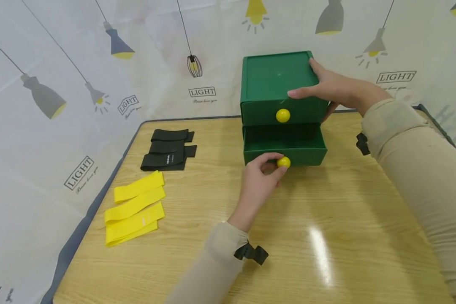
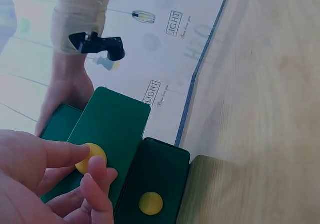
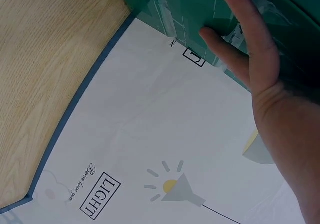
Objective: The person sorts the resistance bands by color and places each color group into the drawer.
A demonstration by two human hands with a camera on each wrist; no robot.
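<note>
A green two-drawer box [image 1: 279, 78] stands at the back of the table. Its lower drawer [image 1: 304, 156] is pulled partly out, and no object shows in the visible part of its inside. My left hand [image 1: 259, 177] pinches that drawer's yellow round knob [image 1: 284, 162] between thumb and fingers; the left wrist view shows this pinch on the knob [image 2: 95, 156] too. Above it, the upper drawer [image 1: 258, 113] with its yellow knob [image 1: 283, 115] is closed. My right hand [image 1: 332, 86] rests on the box's top right, thumb along the front edge, with straight fingers [image 3: 262, 53] against the side.
On the table's left lie several flat black fabric bands [image 1: 167, 147], overlapping. In front of them are several folded yellow bands [image 1: 137, 207]. A white printed cloth [image 1: 220, 50] hangs behind and beside the wooden table [image 1: 197, 198].
</note>
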